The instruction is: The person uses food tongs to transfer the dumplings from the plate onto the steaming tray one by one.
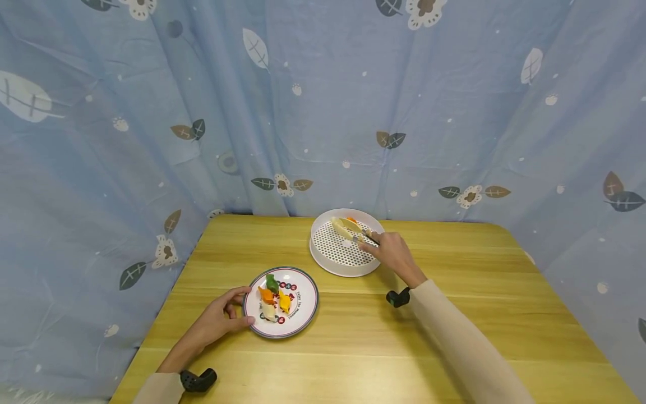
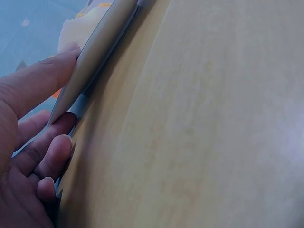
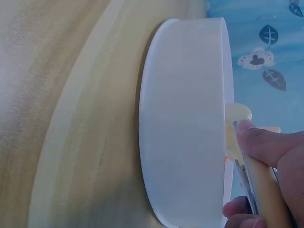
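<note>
Hands: right hand (image 1: 395, 253) grips wood-handled metal tongs (image 1: 364, 234); left hand (image 1: 220, 318) pinches the rim of the round patterned ceramic plate (image 1: 303, 283).
Table: yellow wooden table (image 1: 454, 314) carries everything.
Tray: round white perforated plastic tray (image 1: 339, 255), far centre, light and rigid.
Plate: near-left, holding coloured dumplings (image 1: 273, 296).
Dumpling: pale soft dumpling (image 1: 341, 228) in the tray at the tong tips; probably delicate and slippery, best squeezed gently across its plump middle.

Tongs (image 1: 364, 234) – wood handles, metal tips, held over white perforated tray (image 1: 323, 255), closing on pale dumpling (image 1: 339, 227) at its far edge. Patterned plate (image 1: 303, 283) – green, orange, yellow, pale dumplings, flat on table.
</note>
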Motion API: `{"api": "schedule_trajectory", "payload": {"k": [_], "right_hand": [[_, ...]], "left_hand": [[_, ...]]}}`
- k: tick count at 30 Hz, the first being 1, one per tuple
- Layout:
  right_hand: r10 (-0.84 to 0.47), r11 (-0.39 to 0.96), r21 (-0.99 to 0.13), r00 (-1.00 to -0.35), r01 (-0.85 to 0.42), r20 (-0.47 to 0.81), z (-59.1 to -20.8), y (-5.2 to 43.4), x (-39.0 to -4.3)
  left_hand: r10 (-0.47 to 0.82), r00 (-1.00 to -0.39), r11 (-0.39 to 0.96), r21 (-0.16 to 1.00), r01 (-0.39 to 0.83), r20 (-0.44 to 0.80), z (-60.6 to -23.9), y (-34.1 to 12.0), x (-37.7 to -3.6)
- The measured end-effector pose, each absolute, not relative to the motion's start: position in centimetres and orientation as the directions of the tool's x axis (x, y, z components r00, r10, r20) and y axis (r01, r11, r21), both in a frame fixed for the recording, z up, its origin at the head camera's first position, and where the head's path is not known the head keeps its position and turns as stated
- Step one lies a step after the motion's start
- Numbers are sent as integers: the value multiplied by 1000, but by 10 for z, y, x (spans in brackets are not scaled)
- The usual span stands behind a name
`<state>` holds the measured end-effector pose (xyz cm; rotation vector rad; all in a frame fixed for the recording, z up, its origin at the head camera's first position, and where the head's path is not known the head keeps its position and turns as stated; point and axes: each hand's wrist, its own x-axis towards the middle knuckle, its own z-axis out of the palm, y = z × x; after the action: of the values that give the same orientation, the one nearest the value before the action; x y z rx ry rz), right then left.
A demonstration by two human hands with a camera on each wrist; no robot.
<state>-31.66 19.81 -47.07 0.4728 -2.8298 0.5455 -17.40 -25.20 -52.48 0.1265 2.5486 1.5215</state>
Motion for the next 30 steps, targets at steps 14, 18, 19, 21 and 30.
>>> {"api": "schedule_trajectory", "payload": {"k": [14, 18, 19, 21, 30], "right_hand": [[-267, 907, -275, -941, -319, 209, -469, 190, -322], [-256, 910, -283, -947, -303, 193, -471, 190, -323], [-252, 912, -283, -950, -298, 187, -472, 190, -323], [-245, 917, -278, -953, -287, 176, -473, 191, -323], [-201, 911, -326, -962, -252, 184, -472, 191, -323]], "left_hand": [[157, -983, 481, 877, -10, -97, -525, -252, -173], [153, -984, 482, 876, -10, -95, -526, -252, -174], [153, -984, 482, 876, -11, -97, -526, -252, -174], [150, -984, 482, 876, -14, -99, -527, -252, -175], [140, -985, 485, 874, -19, -100, -527, -252, -174]]}}
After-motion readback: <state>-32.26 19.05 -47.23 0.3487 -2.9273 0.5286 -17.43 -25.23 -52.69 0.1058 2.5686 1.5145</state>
